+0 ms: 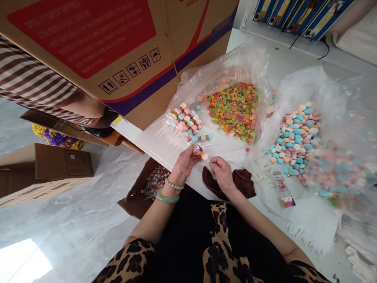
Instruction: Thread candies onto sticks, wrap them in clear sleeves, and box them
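Between my two hands is a candy skewer [204,156] with orange and white pieces at its near end. My left hand [185,162] is closed around its upper part, where a small printed wrapper shows. Thumb and fingertips of my right hand [221,173] pinch the thin white stick at the lower end. Just beyond the left hand lie another candy skewer [203,137] and a pile of finished skewers [185,119] with white sticks pointing left. A brown cloth [245,182] lies under and beside my right hand.
Plastic bags hold ring candies [235,110] and pastel candies [297,133]. White sticks [313,226], gold twist ties [266,171] and printed wrappers [283,188] lie right. A large carton [141,98] stands left; a box of skewers [138,196] is below the table. A striped sleeve [35,78] shows behind.
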Demonstrator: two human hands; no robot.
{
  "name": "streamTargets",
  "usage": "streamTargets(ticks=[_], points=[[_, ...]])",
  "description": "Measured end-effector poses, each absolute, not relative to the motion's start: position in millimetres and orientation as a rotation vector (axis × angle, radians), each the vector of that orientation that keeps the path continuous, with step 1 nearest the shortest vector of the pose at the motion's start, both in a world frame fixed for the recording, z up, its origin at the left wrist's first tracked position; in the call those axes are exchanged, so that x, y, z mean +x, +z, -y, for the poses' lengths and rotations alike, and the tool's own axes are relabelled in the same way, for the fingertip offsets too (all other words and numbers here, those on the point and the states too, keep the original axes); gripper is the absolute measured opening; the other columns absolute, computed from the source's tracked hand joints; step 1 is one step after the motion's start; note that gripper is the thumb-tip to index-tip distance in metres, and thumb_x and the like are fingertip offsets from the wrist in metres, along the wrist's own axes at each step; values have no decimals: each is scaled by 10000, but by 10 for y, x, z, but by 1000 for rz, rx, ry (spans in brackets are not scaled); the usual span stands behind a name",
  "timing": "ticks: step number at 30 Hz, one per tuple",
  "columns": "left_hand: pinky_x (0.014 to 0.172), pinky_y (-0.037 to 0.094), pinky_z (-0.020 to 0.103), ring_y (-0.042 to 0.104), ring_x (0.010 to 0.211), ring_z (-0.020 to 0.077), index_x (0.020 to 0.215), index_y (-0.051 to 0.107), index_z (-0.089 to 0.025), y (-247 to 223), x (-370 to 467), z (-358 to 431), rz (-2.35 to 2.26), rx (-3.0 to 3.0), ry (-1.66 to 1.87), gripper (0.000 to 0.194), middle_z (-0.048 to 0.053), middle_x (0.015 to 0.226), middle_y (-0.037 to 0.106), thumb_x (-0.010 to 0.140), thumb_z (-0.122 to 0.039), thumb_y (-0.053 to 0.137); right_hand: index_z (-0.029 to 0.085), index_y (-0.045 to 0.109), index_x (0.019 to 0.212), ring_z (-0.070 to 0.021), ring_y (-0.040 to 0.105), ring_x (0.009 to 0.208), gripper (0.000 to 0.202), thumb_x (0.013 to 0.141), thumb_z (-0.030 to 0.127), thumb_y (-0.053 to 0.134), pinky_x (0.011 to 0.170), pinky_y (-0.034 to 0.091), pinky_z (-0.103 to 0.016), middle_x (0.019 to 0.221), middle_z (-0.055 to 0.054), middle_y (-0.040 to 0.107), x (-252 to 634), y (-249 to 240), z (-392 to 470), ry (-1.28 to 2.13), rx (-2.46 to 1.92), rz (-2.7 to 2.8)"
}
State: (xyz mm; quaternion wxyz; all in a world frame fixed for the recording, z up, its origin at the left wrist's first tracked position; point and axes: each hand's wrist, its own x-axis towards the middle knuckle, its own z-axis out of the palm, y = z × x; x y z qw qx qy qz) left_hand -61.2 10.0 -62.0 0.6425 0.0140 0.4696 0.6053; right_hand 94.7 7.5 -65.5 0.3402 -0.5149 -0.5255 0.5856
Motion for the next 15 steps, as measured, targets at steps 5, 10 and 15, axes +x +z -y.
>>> streamTargets(ticks=[5, 10, 15], points=[[764, 557, 284, 687, 737, 141, 869, 657, -143, -577, -786, -186, -1006, 17, 1513, 107, 33, 821, 719, 774, -99, 679, 214, 599, 730, -109, 398, 508, 103, 766, 304, 565, 485, 310, -239, 524, 61, 448, 965, -577, -66, 1578, -1315, 1385], [897, 548, 331, 706, 901, 172, 1042, 659, -184, -535, -807, -217, -901, -64, 1609, 282, 39, 957, 742, 810, -43, 582, 214, 605, 748, -110, 409, 515, 112, 769, 319, 572, 478, 307, -236, 540, 57, 461, 972, -570, -92, 1595, -1331, 1352], [929, 547, 335, 705, 924, 155, 1034, 653, -205, -591, -694, -191, -883, -121, 1745, 245, 29, 1014, 740, 857, -65, 560, 214, 596, 765, -96, 355, 455, 142, 757, 356, 591, 438, 269, -228, 507, 75, 437, 994, -665, -123, 1665, -1359, 1194]])
